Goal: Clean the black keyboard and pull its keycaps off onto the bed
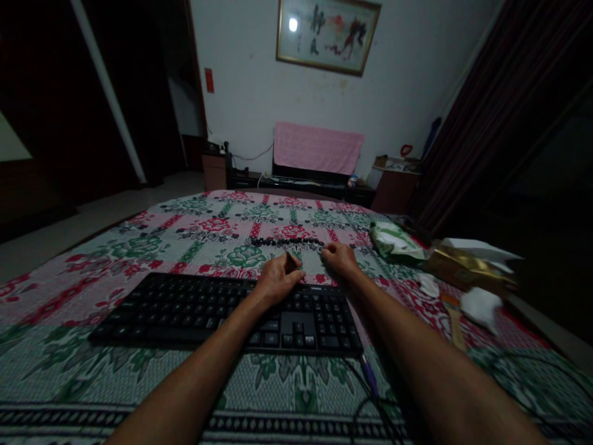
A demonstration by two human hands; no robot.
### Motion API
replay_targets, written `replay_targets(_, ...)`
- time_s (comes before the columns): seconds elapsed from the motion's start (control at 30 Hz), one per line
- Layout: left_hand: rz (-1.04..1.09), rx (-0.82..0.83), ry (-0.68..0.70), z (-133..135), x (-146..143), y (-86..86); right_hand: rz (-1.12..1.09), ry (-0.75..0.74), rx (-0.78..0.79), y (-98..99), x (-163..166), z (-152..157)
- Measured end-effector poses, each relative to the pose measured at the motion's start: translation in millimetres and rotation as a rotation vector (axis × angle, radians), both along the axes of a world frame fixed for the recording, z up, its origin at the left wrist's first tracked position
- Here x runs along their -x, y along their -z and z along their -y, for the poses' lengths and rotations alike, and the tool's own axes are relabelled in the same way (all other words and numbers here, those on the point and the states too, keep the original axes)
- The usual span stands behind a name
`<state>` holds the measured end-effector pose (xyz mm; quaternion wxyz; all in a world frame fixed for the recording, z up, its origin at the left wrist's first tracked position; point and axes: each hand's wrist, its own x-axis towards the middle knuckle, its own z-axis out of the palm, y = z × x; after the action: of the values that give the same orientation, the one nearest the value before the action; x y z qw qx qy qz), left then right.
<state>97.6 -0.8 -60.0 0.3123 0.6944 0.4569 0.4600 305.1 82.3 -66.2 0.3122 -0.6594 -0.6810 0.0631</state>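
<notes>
A black computer keyboard (222, 312) lies on the patterned tablecloth in front of me. My left hand (278, 278) is over its upper right part, thumb and fingers closed round a small dark, thin object (291, 262) whose kind I cannot make out. Beyond the keyboard runs a row of small black pieces (287, 241) that look like keycaps. At the right end of that row is my right hand (340, 257), its fingers pinched together and lowered to the cloth. Whatever sits between those fingertips is too small to tell.
To the right lie a green tissue pack (396, 242), a gold box (467, 266), a brush (454, 321) and crumpled white tissues (482, 307). The keyboard's cable (370, 377) with a purple plug trails near the front edge. Patterned tablecloth (139, 247) covers the table.
</notes>
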Motion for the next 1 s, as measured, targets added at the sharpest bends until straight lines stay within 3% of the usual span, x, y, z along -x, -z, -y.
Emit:
replay_targets(0.4, 0.001, 0.016, 0.009, 4.1, -0.4, -4.0, 0.071, 0.213, 0.02, 4.6, -8.0, -55.6)
replay_targets(1.0, -0.026, 0.032, 0.009, 7.7, -1.1, -8.1, 0.175, 0.272, 0.127, 2.2, -2.3, -60.9)
